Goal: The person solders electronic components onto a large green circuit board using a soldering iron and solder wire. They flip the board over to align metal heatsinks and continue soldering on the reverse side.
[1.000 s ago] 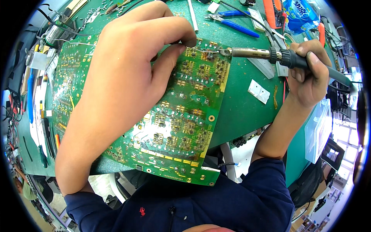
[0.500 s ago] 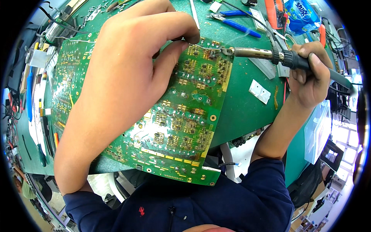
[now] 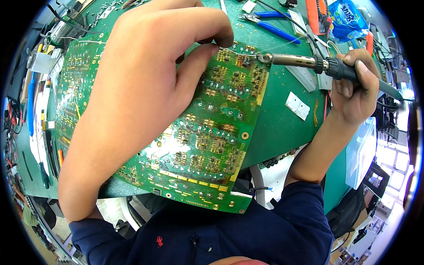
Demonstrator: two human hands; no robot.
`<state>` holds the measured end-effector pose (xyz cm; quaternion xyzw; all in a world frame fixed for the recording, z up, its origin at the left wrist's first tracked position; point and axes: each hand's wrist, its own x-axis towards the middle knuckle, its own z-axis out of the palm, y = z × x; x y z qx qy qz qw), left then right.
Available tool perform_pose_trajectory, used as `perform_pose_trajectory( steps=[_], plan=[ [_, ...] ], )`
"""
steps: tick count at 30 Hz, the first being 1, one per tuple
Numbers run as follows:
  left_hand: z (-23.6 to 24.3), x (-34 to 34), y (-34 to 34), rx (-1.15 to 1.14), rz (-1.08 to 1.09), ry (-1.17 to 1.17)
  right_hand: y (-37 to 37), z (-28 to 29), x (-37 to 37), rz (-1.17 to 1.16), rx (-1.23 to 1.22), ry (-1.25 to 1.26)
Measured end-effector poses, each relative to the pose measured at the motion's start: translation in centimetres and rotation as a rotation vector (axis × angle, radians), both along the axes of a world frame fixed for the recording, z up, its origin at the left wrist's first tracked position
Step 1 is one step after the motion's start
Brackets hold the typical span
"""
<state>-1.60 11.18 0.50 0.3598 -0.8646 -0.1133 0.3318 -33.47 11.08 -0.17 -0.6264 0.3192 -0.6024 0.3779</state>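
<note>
A large green circuit board (image 3: pixel 185 145) lies at a slant on the green work mat, its near corner sticking out past the table edge. My left hand (image 3: pixel 163 53) reaches across it, thumb and forefinger pinching a thin solder wire (image 3: pixel 240 54). The wire runs right to the tip of a soldering iron (image 3: pixel 300 61), at the board's far right corner. My right hand (image 3: pixel 357 84) is closed round the iron's black handle. A faint wisp of smoke rises near the tip. My left hand and forearm hide the middle of the board.
Blue-handled cutters (image 3: pixel 274 28) lie beyond the board, with a blue packet (image 3: pixel 346 20) farther right. A small white piece (image 3: pixel 297 105) rests right of the board. Screwdrivers and other tools line the left side; a clear plastic box (image 3: pixel 361 152) stands at the right edge.
Both hands keep their grips, and wire and iron tip stay together at the board's corner. The whole view has shifted slightly; little else differs.
</note>
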Motion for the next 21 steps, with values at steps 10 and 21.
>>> perform_pose_trajectory(
  steps=[10,21],
  plan=[
    [3.5,-1.3,1.0,0.129,0.093,-0.114,-0.4,0.1,-0.5,0.135,0.09,-0.268],
    [0.0,0.4,0.1,0.02,0.06,-0.043,-0.1,0.1,-0.1,0.01,0.133,-0.124]
  ],
)
